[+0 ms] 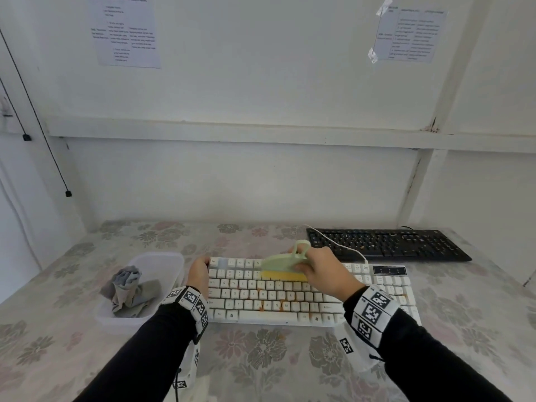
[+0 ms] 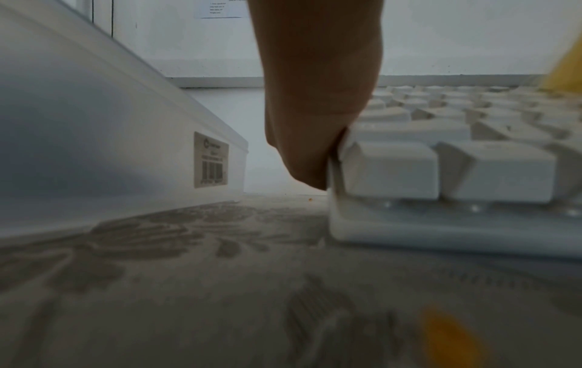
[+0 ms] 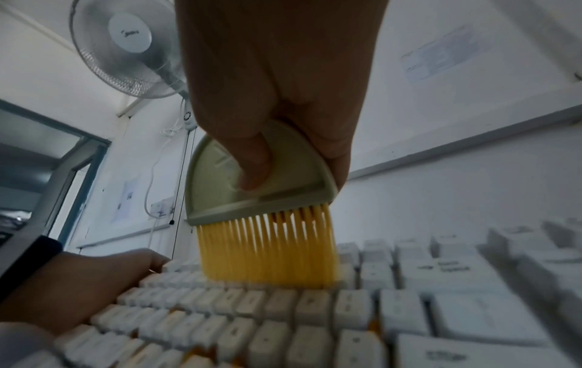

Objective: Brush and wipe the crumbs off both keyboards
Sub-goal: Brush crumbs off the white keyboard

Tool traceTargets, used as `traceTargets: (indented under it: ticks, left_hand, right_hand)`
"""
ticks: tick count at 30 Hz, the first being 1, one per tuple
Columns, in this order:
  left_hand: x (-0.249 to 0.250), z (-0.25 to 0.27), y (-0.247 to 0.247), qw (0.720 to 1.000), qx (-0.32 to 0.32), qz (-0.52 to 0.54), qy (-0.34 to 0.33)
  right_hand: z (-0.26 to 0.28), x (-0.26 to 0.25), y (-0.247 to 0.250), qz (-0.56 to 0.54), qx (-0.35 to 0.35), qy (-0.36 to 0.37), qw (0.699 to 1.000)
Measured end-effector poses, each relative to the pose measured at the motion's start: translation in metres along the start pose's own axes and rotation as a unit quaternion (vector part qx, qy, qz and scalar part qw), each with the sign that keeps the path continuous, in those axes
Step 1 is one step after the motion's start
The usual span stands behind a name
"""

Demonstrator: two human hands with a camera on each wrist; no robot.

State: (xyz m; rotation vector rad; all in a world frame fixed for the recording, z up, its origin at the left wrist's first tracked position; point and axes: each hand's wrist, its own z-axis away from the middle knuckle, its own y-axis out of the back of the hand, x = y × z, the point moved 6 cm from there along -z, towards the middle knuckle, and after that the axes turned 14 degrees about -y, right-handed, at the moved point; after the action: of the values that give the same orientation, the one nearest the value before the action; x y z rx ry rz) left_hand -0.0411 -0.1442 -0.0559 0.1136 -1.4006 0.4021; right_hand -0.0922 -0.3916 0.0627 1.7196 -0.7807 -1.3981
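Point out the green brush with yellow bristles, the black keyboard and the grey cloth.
Green brush with yellow bristles (image 3: 261, 246): right wrist view, bristles.
Black keyboard (image 1: 406, 245): head view, keys.
Grey cloth (image 1: 130, 288): head view, crumpled middle.

Matt white plastic keys on the white keyboard, black plastic keyboard, brush of smooth pale green plastic with yellow plastic bristles, frosted translucent plastic tub, crumpled grey cloth, floral-patterned desk covering

We take this for a plain office or workroom. White panelled wall with taped printed sheets. Table under a flowered cloth, two keyboards on it. Wall-mounted fan, a wall socket and a doorway to one side.
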Motion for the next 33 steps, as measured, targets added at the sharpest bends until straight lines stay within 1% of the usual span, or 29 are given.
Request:
traceTargets:
  ticks: [3, 12, 15, 19, 24, 28, 31, 33]
  left_hand:
    - [0.001, 0.000, 0.000, 1.000, 0.002, 0.000, 0.000]
    - [0.002, 0.002, -0.001, 1.000, 0.008, -0.009, 0.001]
    - [0.002, 0.001, -0.001, 1.000, 0.012, -0.014, -0.006]
    - [0.002, 0.002, 0.000, 1.000, 0.014, -0.017, -0.010]
    - [0.004, 0.005, -0.001, 1.000, 0.016, -0.019, -0.009]
    - [0.004, 0.005, 0.000, 1.000, 0.017, -0.024, -0.011]
    - [0.004, 0.004, 0.002, 0.999, 0.027, -0.027, -0.012]
    - [0.004, 0.005, 0.002, 0.999, 0.025, -0.027, -0.009]
  right_hand:
    - [0.005, 0.021, 0.012, -0.001, 0.007, -0.026, 1.000]
    - [0.028, 0.093, 0.063, 0.070, 0.011, -0.116, 0.991]
    - [0.035, 0.105, 0.078, 0.076, 0.019, -0.139, 0.987]
    - [0.037, 0.085, 0.088, 0.050, 0.047, -0.118, 0.991]
    - [0.028, 0.035, 0.063, 0.002, 0.081, -0.083, 0.993]
    - [0.027, 0.015, 0.035, -0.073, 0.108, -0.103, 0.986]
    - [0.029, 0.013, 0.020, -0.134, 0.112, -0.123, 0.977]
    - [0.031, 0.017, 0.014, -0.154, 0.107, -0.145, 0.971]
